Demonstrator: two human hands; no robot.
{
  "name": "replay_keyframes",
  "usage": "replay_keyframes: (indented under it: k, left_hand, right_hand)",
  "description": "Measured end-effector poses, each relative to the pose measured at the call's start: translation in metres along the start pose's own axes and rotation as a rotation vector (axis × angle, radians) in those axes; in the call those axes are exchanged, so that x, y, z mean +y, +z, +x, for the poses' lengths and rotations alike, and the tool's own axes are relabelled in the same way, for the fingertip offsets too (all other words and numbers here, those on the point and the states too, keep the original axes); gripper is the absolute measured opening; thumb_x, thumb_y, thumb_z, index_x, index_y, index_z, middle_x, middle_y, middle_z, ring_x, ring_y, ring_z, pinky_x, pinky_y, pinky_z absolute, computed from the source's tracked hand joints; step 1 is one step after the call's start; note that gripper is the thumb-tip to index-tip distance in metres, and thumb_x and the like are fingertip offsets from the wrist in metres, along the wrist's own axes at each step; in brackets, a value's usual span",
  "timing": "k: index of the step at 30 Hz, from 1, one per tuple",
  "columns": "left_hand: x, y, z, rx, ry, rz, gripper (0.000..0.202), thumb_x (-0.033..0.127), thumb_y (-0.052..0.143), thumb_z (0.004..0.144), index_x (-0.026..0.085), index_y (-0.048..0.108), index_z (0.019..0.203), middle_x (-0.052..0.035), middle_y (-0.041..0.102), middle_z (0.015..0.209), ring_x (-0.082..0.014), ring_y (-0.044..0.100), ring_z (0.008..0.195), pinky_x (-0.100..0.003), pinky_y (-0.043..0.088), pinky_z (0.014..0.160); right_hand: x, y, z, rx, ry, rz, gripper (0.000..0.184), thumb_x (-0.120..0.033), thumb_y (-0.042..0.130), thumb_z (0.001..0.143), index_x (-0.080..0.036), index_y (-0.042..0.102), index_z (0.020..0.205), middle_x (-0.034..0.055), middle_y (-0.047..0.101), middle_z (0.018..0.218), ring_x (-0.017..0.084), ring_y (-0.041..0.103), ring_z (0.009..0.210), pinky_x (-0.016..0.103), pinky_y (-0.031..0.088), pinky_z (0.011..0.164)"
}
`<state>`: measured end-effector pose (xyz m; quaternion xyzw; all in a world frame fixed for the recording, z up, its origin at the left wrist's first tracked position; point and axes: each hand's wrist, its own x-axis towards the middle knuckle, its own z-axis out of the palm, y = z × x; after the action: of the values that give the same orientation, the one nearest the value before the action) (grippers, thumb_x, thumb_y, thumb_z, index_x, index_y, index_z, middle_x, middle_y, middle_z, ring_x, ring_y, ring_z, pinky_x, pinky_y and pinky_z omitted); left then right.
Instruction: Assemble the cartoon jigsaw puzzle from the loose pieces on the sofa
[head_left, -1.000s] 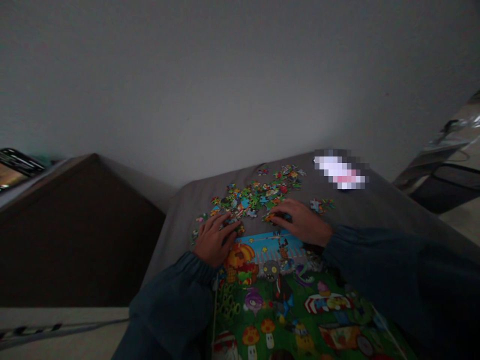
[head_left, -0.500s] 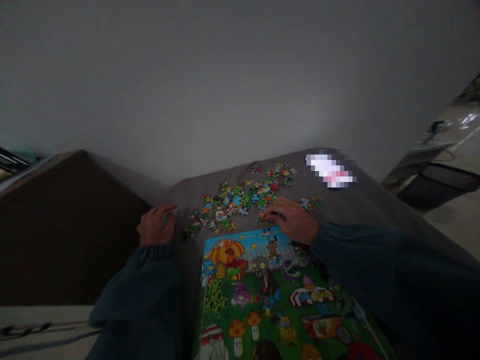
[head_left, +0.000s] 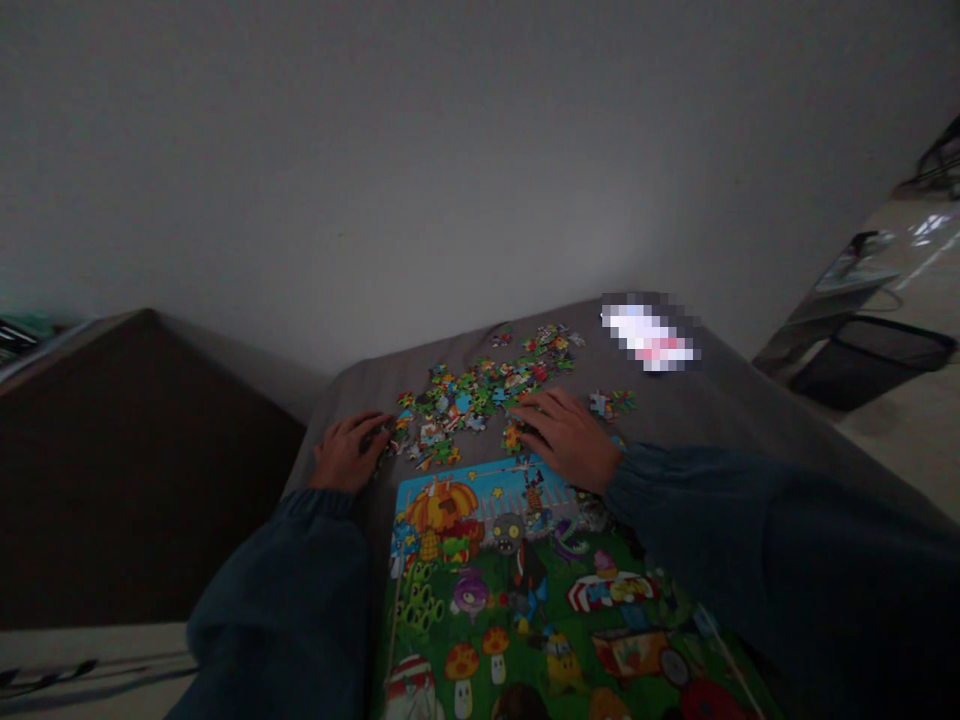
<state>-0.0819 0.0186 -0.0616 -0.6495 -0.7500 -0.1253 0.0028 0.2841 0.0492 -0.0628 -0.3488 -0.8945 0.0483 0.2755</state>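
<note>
Loose jigsaw puzzle pieces (head_left: 465, 400) lie in a long, colourful heap on the grey cloth. At the heap's left end is my left hand (head_left: 349, 450), its fingers bent over a few dark pieces, with a gap between thumb and forefinger. My right hand (head_left: 564, 438) rests at the near right side of the heap, fingers apart, fingertips touching or just over some pieces. What lies beneath both palms is hidden. Close to me, a picture board (head_left: 480, 590) with cartoon plants and zombies reaches up to the near edge of the heap; my right sleeve covers part of its right side.
A lit, blurred-out phone-like object (head_left: 649, 335) lies at the back right of the grey cloth (head_left: 720, 405). A small group of pieces (head_left: 611, 402) sits right of the heap. Behind rises a plain wall (head_left: 450, 180). A dark brown panel (head_left: 142, 470) stands at the left.
My left hand has moved right, from beside the heap onto its left-end pieces. My right hand stays by the heap, its fingers reaching slightly further over the pieces. The view has shifted a little.
</note>
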Motion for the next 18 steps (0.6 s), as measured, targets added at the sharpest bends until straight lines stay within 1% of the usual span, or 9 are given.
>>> replay_keyframes:
  k: [3, 5, 8, 10, 11, 13, 15, 17, 18]
  left_hand:
    - [-0.004, -0.003, 0.007, -0.011, 0.0, -0.015, 0.045, 0.052, 0.049, 0.09, 0.028, 0.07, 0.121, -0.008, 0.064, 0.134, -0.0319, 0.053, 0.124, -0.047, 0.041, 0.104]
    - [-0.008, -0.006, 0.01, -0.02, 0.002, -0.029, 0.044, 0.055, 0.055, 0.086, 0.025, 0.073, 0.113, -0.0098, 0.068, 0.126, -0.0314, 0.057, 0.119, -0.044, 0.044, 0.101]
    - [-0.011, -0.01, 0.012, -0.032, -0.008, -0.055, 0.045, 0.059, 0.061, 0.08, 0.021, 0.073, 0.101, -0.0104, 0.073, 0.108, -0.0291, 0.065, 0.102, -0.038, 0.052, 0.089]
    - [-0.009, -0.01, 0.012, -0.033, -0.022, -0.072, 0.046, 0.06, 0.06, 0.081, 0.019, 0.071, 0.1, -0.0095, 0.074, 0.096, -0.0271, 0.067, 0.089, -0.036, 0.054, 0.078]
    - [-0.006, -0.009, 0.012, -0.027, -0.027, -0.078, 0.046, 0.059, 0.058, 0.082, 0.019, 0.07, 0.101, -0.0093, 0.074, 0.094, -0.0266, 0.067, 0.087, -0.035, 0.054, 0.076]
    - [0.002, -0.006, 0.012, 0.003, -0.028, -0.079, 0.048, 0.058, 0.052, 0.087, 0.019, 0.069, 0.108, -0.0112, 0.073, 0.103, -0.0282, 0.067, 0.095, -0.038, 0.053, 0.082]
    - [0.011, -0.001, 0.012, 0.04, -0.015, -0.074, 0.048, 0.056, 0.049, 0.09, 0.021, 0.068, 0.117, -0.0122, 0.068, 0.122, -0.0324, 0.06, 0.113, -0.046, 0.047, 0.096]
    - [0.02, 0.004, 0.013, 0.054, 0.005, -0.077, 0.045, 0.056, 0.051, 0.09, 0.026, 0.069, 0.119, -0.0095, 0.062, 0.135, -0.0355, 0.052, 0.126, -0.052, 0.04, 0.104]
    - [0.023, 0.006, 0.014, 0.052, 0.016, -0.084, 0.043, 0.055, 0.054, 0.089, 0.028, 0.071, 0.116, -0.0081, 0.061, 0.137, -0.0358, 0.049, 0.129, -0.053, 0.038, 0.106]
  right_hand:
    - [0.0, -0.001, -0.001, 0.041, -0.006, 0.016, 0.027, -0.018, 0.055, 0.096, -0.017, 0.067, 0.12, 0.0124, 0.065, 0.123, 0.028, 0.052, 0.114, 0.048, 0.046, 0.099]
    - [0.001, 0.0, -0.001, 0.069, -0.021, 0.041, 0.026, -0.014, 0.054, 0.094, -0.016, 0.069, 0.115, 0.0116, 0.066, 0.119, 0.028, 0.053, 0.112, 0.047, 0.046, 0.098]
    - [0.002, 0.0, 0.0, 0.127, -0.027, 0.083, 0.024, -0.011, 0.054, 0.092, -0.016, 0.07, 0.109, 0.0106, 0.068, 0.114, 0.027, 0.055, 0.108, 0.046, 0.047, 0.096]
    - [0.002, 0.001, 0.0, 0.152, -0.023, 0.106, 0.024, -0.011, 0.054, 0.092, -0.017, 0.071, 0.107, 0.0099, 0.069, 0.111, 0.026, 0.055, 0.106, 0.045, 0.047, 0.095]
    - [0.002, 0.001, 0.0, 0.157, -0.021, 0.114, 0.024, -0.01, 0.053, 0.092, -0.018, 0.071, 0.106, 0.0097, 0.069, 0.11, 0.026, 0.055, 0.106, 0.045, 0.047, 0.095]
    - [0.002, 0.0, 0.0, 0.156, -0.024, 0.121, 0.024, -0.01, 0.054, 0.091, -0.018, 0.07, 0.105, 0.0095, 0.069, 0.109, 0.026, 0.056, 0.105, 0.045, 0.048, 0.094]
    - [0.001, 0.0, 0.0, 0.154, -0.028, 0.118, 0.023, -0.009, 0.054, 0.09, -0.017, 0.071, 0.104, 0.0096, 0.069, 0.108, 0.026, 0.056, 0.104, 0.045, 0.048, 0.093]
    - [0.001, 0.0, 0.0, 0.151, -0.033, 0.117, 0.023, -0.009, 0.054, 0.09, -0.017, 0.071, 0.103, 0.0095, 0.069, 0.107, 0.026, 0.056, 0.103, 0.045, 0.048, 0.092]
    - [0.001, 0.0, 0.0, 0.152, -0.039, 0.117, 0.023, -0.009, 0.054, 0.09, -0.018, 0.071, 0.103, 0.0095, 0.069, 0.107, 0.026, 0.056, 0.103, 0.045, 0.048, 0.092]
